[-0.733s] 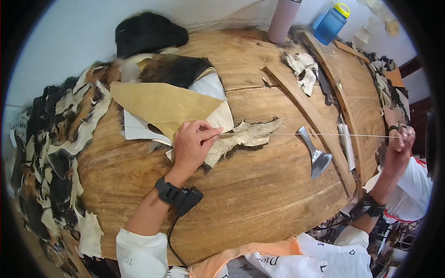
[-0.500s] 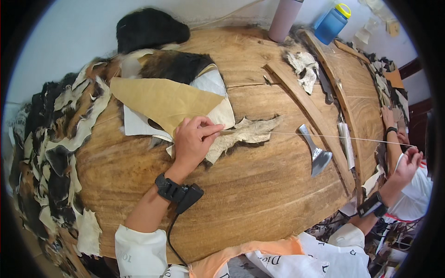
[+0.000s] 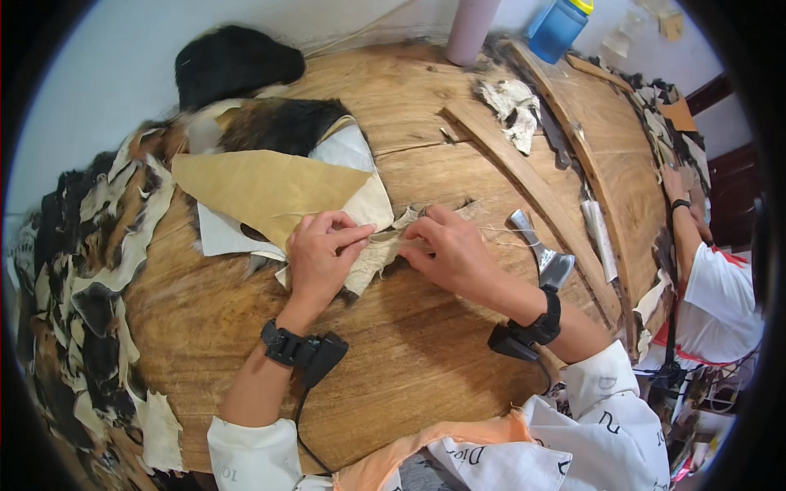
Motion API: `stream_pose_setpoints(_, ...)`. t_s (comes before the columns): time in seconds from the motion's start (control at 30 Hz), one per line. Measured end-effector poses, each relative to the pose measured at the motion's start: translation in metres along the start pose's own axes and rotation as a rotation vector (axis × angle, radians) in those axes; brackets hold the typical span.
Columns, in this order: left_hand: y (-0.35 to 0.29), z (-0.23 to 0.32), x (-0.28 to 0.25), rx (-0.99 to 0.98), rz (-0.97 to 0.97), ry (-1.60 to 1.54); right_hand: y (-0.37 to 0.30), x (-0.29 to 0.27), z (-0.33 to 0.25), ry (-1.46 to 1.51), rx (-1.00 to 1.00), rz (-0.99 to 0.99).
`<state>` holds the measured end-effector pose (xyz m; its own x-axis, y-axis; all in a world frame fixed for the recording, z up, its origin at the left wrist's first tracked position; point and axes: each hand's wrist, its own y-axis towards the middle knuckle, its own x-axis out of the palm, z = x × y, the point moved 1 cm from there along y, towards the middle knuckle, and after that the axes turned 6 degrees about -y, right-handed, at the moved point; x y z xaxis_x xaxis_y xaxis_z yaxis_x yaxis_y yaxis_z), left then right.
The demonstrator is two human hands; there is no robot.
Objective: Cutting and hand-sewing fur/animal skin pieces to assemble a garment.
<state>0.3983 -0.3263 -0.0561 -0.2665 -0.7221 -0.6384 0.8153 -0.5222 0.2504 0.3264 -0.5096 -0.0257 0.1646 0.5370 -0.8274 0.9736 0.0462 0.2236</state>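
My left hand (image 3: 318, 258) is closed in a pinch at the near edge of a pale-backed hide (image 3: 385, 192); a tan sheet (image 3: 274, 182) lies over that hide. My right hand (image 3: 450, 250) has its fingertips pinched together close by, on a thin white thread. Loose loops of the thread (image 3: 509, 232) show beyond its knuckles. Any needle is too small to make out. Beneath both hands lies a ragged hide scrap (image 3: 372, 266), partly covered by them. An axe-shaped metal blade (image 3: 550, 262) rests to the right of my right hand.
Fur and hide scraps (image 3: 123, 270) heap up at the left. A black fur piece (image 3: 237, 64) stands at the back. Wooden strips (image 3: 524, 184), a pink bottle (image 3: 472, 33) and a blue bottle (image 3: 559, 31) are on the right. Another person's arm (image 3: 686, 225) reaches in at far right.
My right hand has come in from the far right to beside my left hand. The thread, stretched taut before, now hangs in slack loops. My left hand keeps its pinch.
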Motion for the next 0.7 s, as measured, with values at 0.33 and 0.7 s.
stream_pose_setpoints(0.33, -0.001, -0.005, 0.003, -0.012, 0.039, 0.002, 0.004, 0.018, 0.006, -0.044, -0.074, -0.008)
stream_pose_setpoints(0.7, 0.000, -0.002, 0.002, 0.035, 0.018, 0.036, -0.025, -0.048, -0.034, 0.384, -0.203, -0.228)
